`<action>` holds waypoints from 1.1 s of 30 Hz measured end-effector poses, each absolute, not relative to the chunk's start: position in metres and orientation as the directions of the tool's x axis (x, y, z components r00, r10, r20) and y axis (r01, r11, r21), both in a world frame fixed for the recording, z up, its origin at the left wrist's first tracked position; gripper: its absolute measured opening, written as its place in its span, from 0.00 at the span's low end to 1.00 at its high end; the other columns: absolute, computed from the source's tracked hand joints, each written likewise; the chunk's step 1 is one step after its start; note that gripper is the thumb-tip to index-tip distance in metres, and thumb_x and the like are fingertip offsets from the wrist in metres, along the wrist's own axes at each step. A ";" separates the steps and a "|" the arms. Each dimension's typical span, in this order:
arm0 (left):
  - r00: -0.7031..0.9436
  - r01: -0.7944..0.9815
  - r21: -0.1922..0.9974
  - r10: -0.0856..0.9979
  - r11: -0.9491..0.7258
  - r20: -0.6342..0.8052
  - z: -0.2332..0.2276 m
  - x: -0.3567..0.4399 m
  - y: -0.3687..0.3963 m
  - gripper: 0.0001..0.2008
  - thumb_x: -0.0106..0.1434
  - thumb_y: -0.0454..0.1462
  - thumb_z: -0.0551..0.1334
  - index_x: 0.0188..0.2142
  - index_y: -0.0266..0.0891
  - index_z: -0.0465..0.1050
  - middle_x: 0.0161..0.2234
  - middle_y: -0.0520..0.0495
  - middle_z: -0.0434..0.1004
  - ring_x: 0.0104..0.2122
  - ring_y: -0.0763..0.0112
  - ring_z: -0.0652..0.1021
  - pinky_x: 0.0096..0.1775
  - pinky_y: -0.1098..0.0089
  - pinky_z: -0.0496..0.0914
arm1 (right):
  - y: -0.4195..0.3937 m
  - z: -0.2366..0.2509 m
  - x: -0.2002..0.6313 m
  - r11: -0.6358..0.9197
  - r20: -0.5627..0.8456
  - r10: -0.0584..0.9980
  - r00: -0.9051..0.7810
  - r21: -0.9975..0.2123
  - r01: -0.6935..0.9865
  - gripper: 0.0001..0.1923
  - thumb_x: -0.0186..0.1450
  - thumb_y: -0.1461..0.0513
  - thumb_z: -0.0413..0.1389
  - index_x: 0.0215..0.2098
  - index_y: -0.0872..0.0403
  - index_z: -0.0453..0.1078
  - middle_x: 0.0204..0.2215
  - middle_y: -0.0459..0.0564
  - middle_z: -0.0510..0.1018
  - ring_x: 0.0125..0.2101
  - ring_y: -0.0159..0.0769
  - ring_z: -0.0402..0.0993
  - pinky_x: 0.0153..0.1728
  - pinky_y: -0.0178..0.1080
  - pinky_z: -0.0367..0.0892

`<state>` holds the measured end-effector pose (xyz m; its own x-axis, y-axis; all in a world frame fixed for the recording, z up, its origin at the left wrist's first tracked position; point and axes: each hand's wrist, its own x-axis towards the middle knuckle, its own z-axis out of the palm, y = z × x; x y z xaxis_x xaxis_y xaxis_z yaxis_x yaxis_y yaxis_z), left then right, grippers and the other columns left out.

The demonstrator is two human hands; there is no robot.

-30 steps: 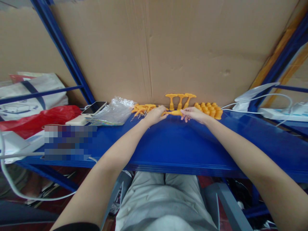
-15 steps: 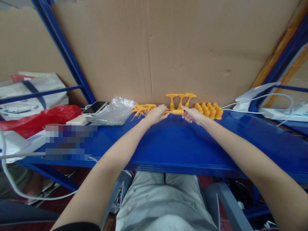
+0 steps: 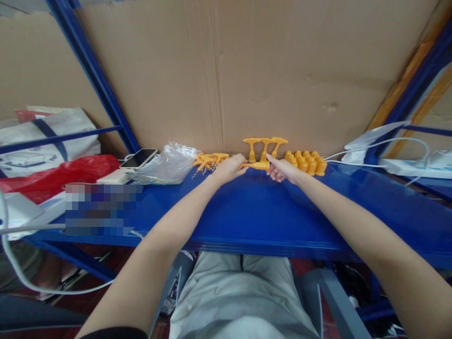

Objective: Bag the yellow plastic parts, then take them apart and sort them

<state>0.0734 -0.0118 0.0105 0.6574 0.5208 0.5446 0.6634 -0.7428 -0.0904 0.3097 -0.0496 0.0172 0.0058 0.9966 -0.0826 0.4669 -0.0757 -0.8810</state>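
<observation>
Far left: white bag [image 3: 49, 136] with dark strap and faint printing, too blurred to read; red bag [image 3: 56, 174] below it; pixelated patch beside, nothing legible there

Next along blue shelf [image 3: 247, 212]: phone [image 3: 138, 158] lying flat, clear plastic bag [image 3: 169, 162] just beside, then loose heap of orange parts [image 3: 208, 160] with small metal springs at its edge

Left hand [image 3: 228, 169] closed around one end of orange piece [image 3: 257, 165], fingers curled over it

Orange piece: small, moulded plastic, plain yellow-orange, lying sideways at back of shelf, close to cardboard wall [image 3: 247, 70], spanning gap between both hands; no marking readable on it

Right hand [image 3: 282, 169] pinching other end of same piece, forefinger stretched along top, remaining fingers loosely curled

Just behind: three upright T-shaped orange pieces [image 3: 265, 147] standing in a row against cardboard

Right of hand: tight cluster of orange caps [image 3: 308, 162], standing upright

Far right: white cable [image 3: 381, 143] and white power strip [image 3: 406, 165], no lettering legible
</observation>
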 end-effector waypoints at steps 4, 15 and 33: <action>0.663 0.663 -0.111 0.512 -0.741 0.547 0.010 0.073 -0.011 0.03 0.67 0.36 0.61 0.40 0.39 0.70 0.40 0.44 0.77 0.40 0.64 0.79 0.40 0.68 0.71 | -0.055 0.021 0.306 0.070 0.086 0.996 0.008 -0.850 0.522 0.28 0.69 0.39 0.51 0.35 0.55 0.74 0.32 0.57 0.82 0.21 0.32 0.75 0.20 0.33 0.66; 0.666 0.650 -0.119 0.487 -0.751 0.566 0.008 0.073 -0.009 0.04 0.68 0.37 0.59 0.39 0.39 0.71 0.39 0.44 0.76 0.40 0.64 0.79 0.39 0.68 0.71 | -0.046 0.009 0.311 0.236 0.189 0.969 -0.161 -0.902 0.361 0.21 0.62 0.62 0.67 0.51 0.54 0.68 0.44 0.54 0.80 0.33 0.32 0.81 0.35 0.35 0.79; 0.644 0.666 -0.120 0.487 -0.736 0.589 0.009 0.074 -0.010 0.03 0.68 0.36 0.60 0.39 0.39 0.70 0.41 0.43 0.77 0.40 0.63 0.79 0.41 0.67 0.72 | -0.053 0.018 0.317 0.126 0.073 0.980 -0.186 -0.948 0.293 0.12 0.71 0.56 0.57 0.39 0.57 0.75 0.41 0.59 0.84 0.35 0.35 0.83 0.42 0.37 0.77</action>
<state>0.0740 -0.0101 0.0086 0.6442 0.4874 0.5894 0.6665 -0.7358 -0.1199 0.3172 -0.0528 0.0184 -0.1858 0.9798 0.0733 0.2929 0.1264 -0.9478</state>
